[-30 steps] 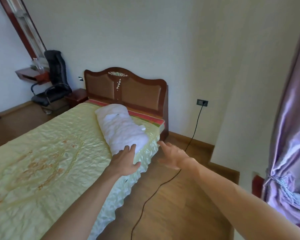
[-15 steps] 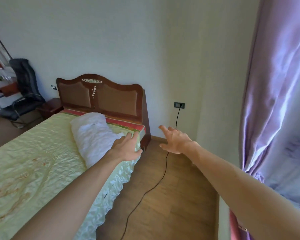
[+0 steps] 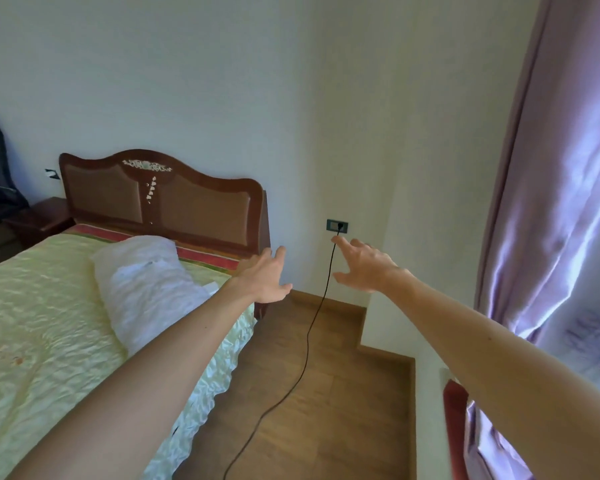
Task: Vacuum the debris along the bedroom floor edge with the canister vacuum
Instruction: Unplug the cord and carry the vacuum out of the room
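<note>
A black power cord (image 3: 305, 344) runs from a plug in the dark wall socket (image 3: 337, 225) down across the wooden floor (image 3: 326, 403) and out of the bottom edge. The canister vacuum itself is out of view. Both my arms are stretched forward. My left hand (image 3: 264, 276) hangs in the air with fingers spread, in front of the bed's far corner. My right hand (image 3: 364, 262) is also spread and empty, its fingertips just below the socket and beside the cord's top end. I see no debris on the floor strip.
A bed (image 3: 49, 327) with a pale green cover, a white pillow (image 3: 146, 282) and a dark wooden headboard (image 3: 160, 199) fills the left. A purple curtain (image 3: 555, 202) hangs on the right. A wall corner juts out beside the narrow floor strip. A nightstand (image 3: 39, 216) stands far left.
The view has swung right and closer to the wall. Both open hands have moved forward and up; the right one now reaches almost to the socket.
</note>
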Motion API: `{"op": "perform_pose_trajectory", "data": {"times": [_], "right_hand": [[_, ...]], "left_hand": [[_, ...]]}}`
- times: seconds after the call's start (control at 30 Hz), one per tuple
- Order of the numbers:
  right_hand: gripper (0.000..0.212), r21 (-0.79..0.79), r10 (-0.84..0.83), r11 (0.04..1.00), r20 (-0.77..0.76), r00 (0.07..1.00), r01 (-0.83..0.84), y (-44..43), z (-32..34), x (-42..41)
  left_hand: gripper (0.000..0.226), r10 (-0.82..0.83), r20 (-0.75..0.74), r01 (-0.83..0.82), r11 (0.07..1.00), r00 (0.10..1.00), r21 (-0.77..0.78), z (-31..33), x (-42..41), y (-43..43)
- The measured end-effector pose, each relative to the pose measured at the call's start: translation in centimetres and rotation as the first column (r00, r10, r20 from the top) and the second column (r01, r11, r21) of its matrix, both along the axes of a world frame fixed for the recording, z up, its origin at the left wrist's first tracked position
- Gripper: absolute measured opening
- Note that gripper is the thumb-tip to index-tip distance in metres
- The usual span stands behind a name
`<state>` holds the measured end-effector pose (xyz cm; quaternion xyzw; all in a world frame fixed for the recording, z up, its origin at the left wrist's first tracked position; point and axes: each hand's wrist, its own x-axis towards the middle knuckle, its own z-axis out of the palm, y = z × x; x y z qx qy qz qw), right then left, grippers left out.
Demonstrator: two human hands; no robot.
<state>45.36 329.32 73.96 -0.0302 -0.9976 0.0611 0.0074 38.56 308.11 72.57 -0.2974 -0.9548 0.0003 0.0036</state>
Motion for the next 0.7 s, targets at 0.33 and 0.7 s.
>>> {"op": "perform_pose_trajectory", "data": {"times": [0.33, 0.7], "right_hand": [[0.073, 0.016, -0.079, 0.997, -0.027, 0.997, 0.079, -0.2, 1.8, -7.2], [0.073, 0.043, -0.144, 0.989, -0.005, 0.99, 0.144, 3.5, 1.8, -12.4]], "left_hand": [[0.079, -0.025, -0.006, 0.025, 1.0, 1.0, -0.004, 1.1, -9.2, -1.3], [0.078, -0.102, -0.022, 0.102, 0.995, 0.995, 0.014, 1.5, -15.5, 2.0]]}}
